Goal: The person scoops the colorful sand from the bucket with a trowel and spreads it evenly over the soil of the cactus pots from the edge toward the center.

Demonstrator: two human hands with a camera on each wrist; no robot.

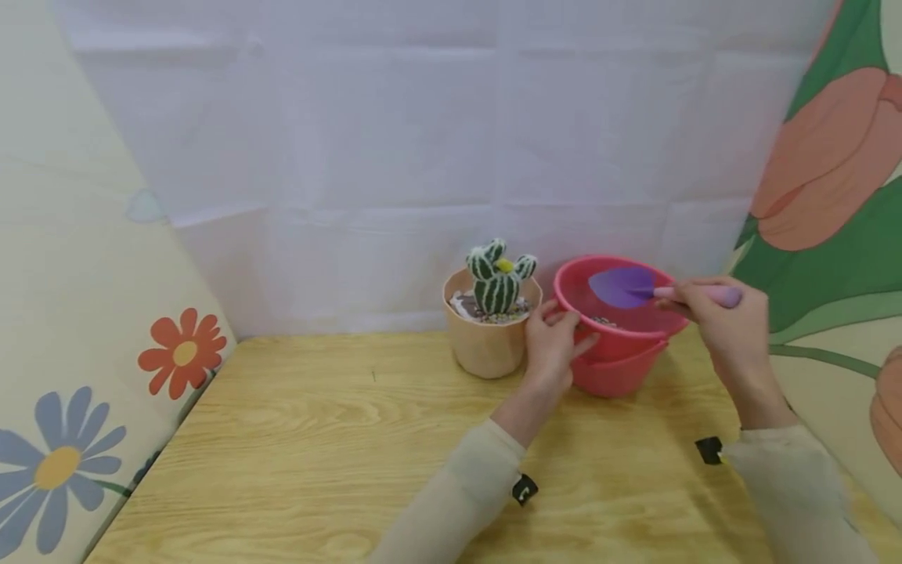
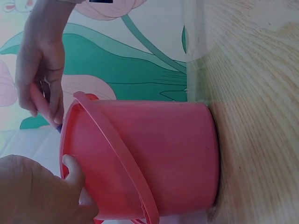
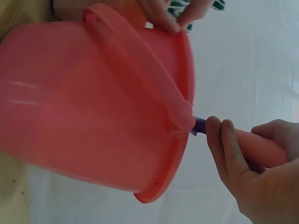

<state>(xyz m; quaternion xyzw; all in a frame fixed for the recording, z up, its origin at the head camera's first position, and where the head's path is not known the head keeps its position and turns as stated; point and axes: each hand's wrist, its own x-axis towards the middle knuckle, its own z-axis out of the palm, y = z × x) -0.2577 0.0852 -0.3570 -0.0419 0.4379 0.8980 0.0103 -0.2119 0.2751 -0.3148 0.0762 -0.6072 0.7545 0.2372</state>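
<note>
A pink bucket (image 1: 615, 368) with a lowered handle (image 2: 122, 151) stands upright on the table. My left hand (image 1: 552, 345) holds its near left rim, and the fingertips (image 3: 163, 17) pinch that edge in the right wrist view. My right hand (image 1: 733, 321) grips the pink handle of a small trowel (image 1: 623, 288). The trowel's purple blade lies over the bucket's mouth in the head view; the wrist views show only its neck at the rim. Small light bits lie inside the bucket. Left of it stands a peach pot (image 1: 486, 348) with a knitted cactus (image 1: 496, 290).
The wood-grain table (image 1: 317, 439) runs up to a white cloth backdrop (image 1: 387, 157). Flower-printed cloths hang at the left (image 1: 92, 258) and right (image 1: 831, 258). Two small black tags (image 1: 524, 489) lie near the sleeves.
</note>
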